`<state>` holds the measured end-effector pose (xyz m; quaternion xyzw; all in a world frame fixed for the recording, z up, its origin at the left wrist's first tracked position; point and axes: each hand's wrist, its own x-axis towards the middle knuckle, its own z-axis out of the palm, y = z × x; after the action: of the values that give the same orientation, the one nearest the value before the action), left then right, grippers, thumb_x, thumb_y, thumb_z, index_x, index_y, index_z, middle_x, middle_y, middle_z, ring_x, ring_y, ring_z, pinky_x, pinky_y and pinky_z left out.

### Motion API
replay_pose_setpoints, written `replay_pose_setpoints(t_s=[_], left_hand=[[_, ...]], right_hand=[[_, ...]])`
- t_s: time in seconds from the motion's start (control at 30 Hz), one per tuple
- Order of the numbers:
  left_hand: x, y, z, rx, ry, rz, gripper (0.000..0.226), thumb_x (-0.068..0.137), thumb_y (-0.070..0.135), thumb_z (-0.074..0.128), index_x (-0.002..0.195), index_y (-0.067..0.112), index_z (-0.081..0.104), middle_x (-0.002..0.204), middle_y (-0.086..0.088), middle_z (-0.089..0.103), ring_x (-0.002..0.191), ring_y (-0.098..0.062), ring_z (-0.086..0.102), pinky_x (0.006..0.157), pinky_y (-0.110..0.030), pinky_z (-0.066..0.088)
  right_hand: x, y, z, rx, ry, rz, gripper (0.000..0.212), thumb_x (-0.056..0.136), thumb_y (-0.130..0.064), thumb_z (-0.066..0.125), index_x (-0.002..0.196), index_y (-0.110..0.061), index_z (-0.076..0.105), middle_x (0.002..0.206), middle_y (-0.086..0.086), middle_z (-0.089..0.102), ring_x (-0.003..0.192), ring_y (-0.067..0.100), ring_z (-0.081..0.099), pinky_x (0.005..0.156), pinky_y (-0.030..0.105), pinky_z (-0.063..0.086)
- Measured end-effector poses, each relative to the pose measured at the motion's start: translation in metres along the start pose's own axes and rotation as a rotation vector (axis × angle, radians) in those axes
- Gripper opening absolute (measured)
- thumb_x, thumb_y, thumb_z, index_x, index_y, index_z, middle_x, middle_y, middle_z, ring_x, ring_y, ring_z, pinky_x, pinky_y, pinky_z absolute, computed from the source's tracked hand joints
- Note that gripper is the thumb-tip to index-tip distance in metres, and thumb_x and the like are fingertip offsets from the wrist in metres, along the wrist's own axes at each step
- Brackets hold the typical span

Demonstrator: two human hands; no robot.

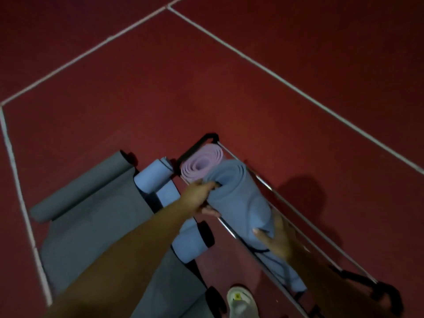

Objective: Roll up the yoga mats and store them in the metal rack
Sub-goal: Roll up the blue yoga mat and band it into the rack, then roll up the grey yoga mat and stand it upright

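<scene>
My left hand (pixel 199 195) grips top end of rolled blue mat (pixel 238 198), fingers curled into roll's opening. My right hand (pixel 278 241) flat against mat's lower side, fingers straight. Mat sits tilted inside metal rack (pixel 231 228), touching rolled pink mat (pixel 202 164) already in rack. Grey mat (pixel 91 216) half-unrolled on red floor (pixel 206 88), left of rack (lighting dim). White shoe (pixel 242 302) at bottom.

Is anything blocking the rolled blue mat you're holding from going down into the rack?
Nothing visible blocks it. The rolled blue yoga mat, held by the left hand and right hand, sits within the metal rack's rails, touching the upright rolled pink mat already stored.
</scene>
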<state>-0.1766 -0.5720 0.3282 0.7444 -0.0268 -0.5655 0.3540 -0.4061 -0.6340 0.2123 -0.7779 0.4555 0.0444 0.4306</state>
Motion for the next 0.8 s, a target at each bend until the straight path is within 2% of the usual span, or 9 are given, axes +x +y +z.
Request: replay_pose_setpoints(t_s=[0.07,0.2,0.27,0.33,0.43,0.57,0.63,0.73,0.8], left_hand=[[0.012,0.002,-0.004,0.057,-0.045,0.006,0.033,0.091,0.024,0.056,0.12,0.007,0.059,0.09,-0.016,0.069,0.068,-0.026,0.069,0.058,-0.038,0.06],[0.01,-0.001,0.003,0.157,-0.049,-0.01,0.038,0.09,0.038,0.056,0.117,0.011,0.055,0.086,-0.015,0.07,0.058,-0.025,0.069,0.054,-0.031,0.058],[0.004,-0.014,0.001,0.121,-0.038,-0.016,0.048,0.088,0.051,0.054,0.115,0.012,0.056,0.087,-0.013,0.07,0.059,-0.024,0.069,0.057,-0.032,0.058],[-0.005,-0.031,-0.006,0.028,-0.037,0.008,0.057,0.088,0.062,0.048,0.114,0.013,0.056,0.091,-0.012,0.067,0.064,-0.022,0.068,0.059,-0.03,0.055],[-0.04,-0.06,-0.025,-0.12,-0.01,0.06,0.043,0.094,0.058,0.041,0.106,0.018,0.052,0.094,-0.01,0.058,0.071,-0.021,0.059,0.065,-0.029,0.048],[-0.102,-0.146,-0.077,-0.195,-0.001,0.059,0.047,0.094,0.058,0.038,0.119,0.019,0.045,0.108,-0.007,0.056,0.087,-0.023,0.063,0.088,-0.039,0.051],[-0.134,-0.206,-0.11,-0.235,0.016,0.052,0.048,0.095,0.059,0.037,0.121,0.019,0.046,0.114,-0.006,0.058,0.096,-0.024,0.064,0.084,-0.037,0.05],[-0.184,-0.305,-0.156,-0.369,0.126,0.056,0.044,0.096,0.056,0.037,0.111,0.018,0.052,0.104,-0.006,0.061,0.087,-0.02,0.061,0.08,-0.032,0.047],[-0.212,-0.381,-0.182,-0.417,0.171,0.008,0.044,0.097,0.055,0.036,0.114,0.017,0.051,0.1,-0.005,0.061,0.086,-0.021,0.061,0.083,-0.034,0.047]], right_hand=[[0.001,0.003,0.009,-0.04,0.215,-0.007,0.098,0.069,-0.066,0.061,0.137,0.002,0.043,0.132,0.026,0.052,0.12,0.041,0.052,0.099,0.048,0.04],[-0.019,0.002,0.029,-0.021,0.239,0.149,0.103,0.067,-0.07,0.046,0.135,0.007,0.043,0.13,0.03,0.052,0.116,0.047,0.052,0.094,0.053,0.042],[-0.029,-0.007,0.028,-0.019,0.246,0.136,0.102,0.072,-0.07,0.056,0.138,0.006,0.039,0.134,0.028,0.047,0.12,0.045,0.048,0.097,0.05,0.04],[-0.041,-0.02,0.029,0.019,0.232,0.168,0.092,0.076,-0.05,0.072,0.141,0.003,0.035,0.137,0.027,0.043,0.124,0.043,0.044,0.101,0.048,0.038],[-0.066,-0.04,0.048,0.01,0.293,0.204,0.078,0.078,-0.027,0.076,0.138,0.003,0.037,0.131,0.033,0.042,0.119,0.047,0.044,0.097,0.046,0.039],[-0.114,-0.083,0.095,-0.028,0.204,0.15,0.075,0.082,-0.028,0.071,0.139,0.003,0.034,0.134,0.034,0.037,0.121,0.048,0.041,0.099,0.045,0.036],[-0.142,-0.106,0.135,-0.074,0.143,0.054,0.074,0.084,-0.028,0.07,0.138,0.007,0.035,0.135,0.034,0.04,0.125,0.045,0.041,0.103,0.044,0.034],[-0.192,-0.118,0.222,-0.116,0.06,-0.077,0.071,0.083,-0.04,0.068,0.124,0.015,0.05,0.112,0.038,0.055,0.103,0.052,0.055,0.091,0.048,0.045],[-0.235,-0.122,0.281,-0.166,-0.034,-0.133,0.072,0.076,-0.037,0.072,0.123,0.013,0.052,0.112,0.038,0.055,0.101,0.052,0.055,0.09,0.048,0.046]])
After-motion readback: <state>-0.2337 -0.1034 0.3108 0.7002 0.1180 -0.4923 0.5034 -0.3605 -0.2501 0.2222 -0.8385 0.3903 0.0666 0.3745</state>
